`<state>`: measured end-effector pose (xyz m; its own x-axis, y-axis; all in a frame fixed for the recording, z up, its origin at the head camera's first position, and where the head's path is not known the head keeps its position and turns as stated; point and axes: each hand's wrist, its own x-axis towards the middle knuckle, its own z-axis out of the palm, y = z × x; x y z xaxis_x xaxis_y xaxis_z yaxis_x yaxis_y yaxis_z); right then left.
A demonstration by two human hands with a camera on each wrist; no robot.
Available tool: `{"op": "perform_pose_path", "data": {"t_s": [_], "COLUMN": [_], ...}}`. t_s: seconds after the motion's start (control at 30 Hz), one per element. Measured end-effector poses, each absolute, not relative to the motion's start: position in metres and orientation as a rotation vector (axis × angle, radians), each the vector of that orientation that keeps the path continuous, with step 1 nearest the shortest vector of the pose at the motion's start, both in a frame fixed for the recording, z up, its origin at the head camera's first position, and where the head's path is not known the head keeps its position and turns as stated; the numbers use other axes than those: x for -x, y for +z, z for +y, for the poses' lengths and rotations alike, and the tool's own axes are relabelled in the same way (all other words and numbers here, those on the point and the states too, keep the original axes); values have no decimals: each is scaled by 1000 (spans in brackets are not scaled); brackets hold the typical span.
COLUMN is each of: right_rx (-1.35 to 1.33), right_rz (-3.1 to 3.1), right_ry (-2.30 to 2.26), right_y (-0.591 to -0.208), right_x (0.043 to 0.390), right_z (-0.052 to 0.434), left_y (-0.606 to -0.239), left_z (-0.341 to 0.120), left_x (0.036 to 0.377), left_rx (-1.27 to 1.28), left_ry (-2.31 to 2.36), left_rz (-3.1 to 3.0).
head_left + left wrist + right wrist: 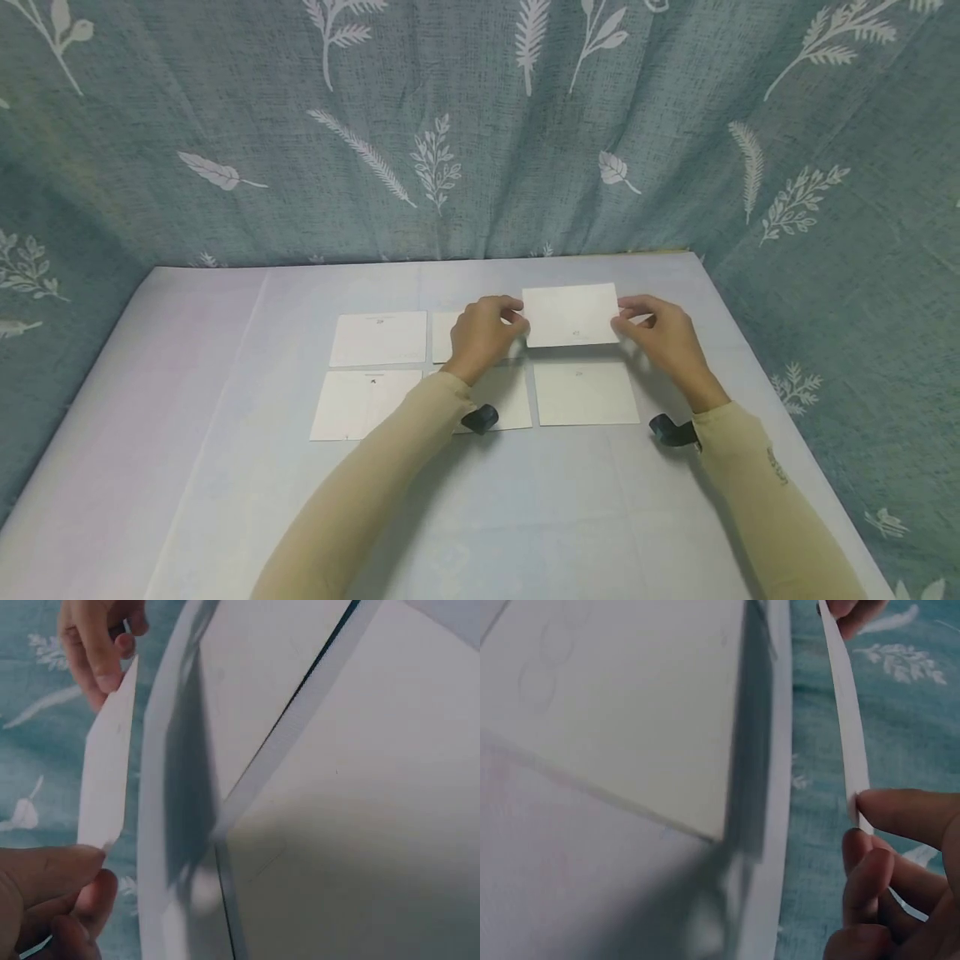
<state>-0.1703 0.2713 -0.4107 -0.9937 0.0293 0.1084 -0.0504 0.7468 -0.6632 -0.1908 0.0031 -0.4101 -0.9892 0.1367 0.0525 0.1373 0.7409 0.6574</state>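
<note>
Both hands hold one white card (pixel 570 314) up off the table (pixel 225 467), above the back row of the card grid, at about 1 o'clock from table centre. L hand (pixel 483 333) pinches the card's left short edge, thumb + fingers curled onto it; R hand (pixel 663 333) pinches the right short edge the same way. Card is held roughly level, face slightly toward the head cam, small mark near its bottom edge.

Left wrist view: card edge-on, L fingers (pixel 52 885) at its near end, R hand at the far end, 11 o'clock in frame. Right wrist view: same card as a thin strip, R fingertips (pixel 900 817) clamped on it at 4 o'clock, L fingers just showing at 12.

Flat on the table: back-left card (pixel 378 338) at 10 o'clock from the held one's spot; back-middle card (pixel 442 333) partly hidden behind L hand; front-left card (pixel 360 404), front-middle card (pixel 506 400) partly under L forearm, front-right card (pixel 585 393) directly below the held card. Narrow gaps between them, none touching as far as visible.

Beige sleeves (pixel 390 467) on both arms, black wrist cam mounts (pixel 480 418) under each wrist. Teal leaf-print curtain (pixel 225 125) behind + both sides of the table
</note>
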Motion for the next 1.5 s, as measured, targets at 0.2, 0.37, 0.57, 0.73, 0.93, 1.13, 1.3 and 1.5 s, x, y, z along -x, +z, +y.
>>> {"op": "perform_pose_path", "data": {"t_s": [0.2, 0.37, 0.57, 0.73, 0.93, 1.13, 1.3, 1.5], "right_rx": [-25, 18, 88, 74, 93, 89, -65, -202], "right_rz": [-2949, -3027, -3098, -3132, -3154, -3101, -2988, -2748], "right_ry": [1064, 1101, 1008, 917, 929, 982, 987, 859], "right_y": [-417, -420, -428, -428, -427, -428, -429, -425], "right_x": [175, 177, 178, 177, 178, 173, 156, 138], "right_z": [277, 278, 277, 274, 272, 274, 276, 275], "left_y": [-416, -418, -421, -421, -419, -419, -416, -406], "left_z": [10, 15, 18, 20, 19, 12, -2, -30], "left_x": [195, 196, 197, 197, 196, 191, 180, 159], "left_rx": [195, 185, 235, 227, 231, 217, 213, 309], "left_ry": [-1065, -1020, -966, -958, -945, -1006, -1002, -738], "left_rz": [-3039, -3089, -3136, -3150, -3154, -3104, -3016, -2797]}}
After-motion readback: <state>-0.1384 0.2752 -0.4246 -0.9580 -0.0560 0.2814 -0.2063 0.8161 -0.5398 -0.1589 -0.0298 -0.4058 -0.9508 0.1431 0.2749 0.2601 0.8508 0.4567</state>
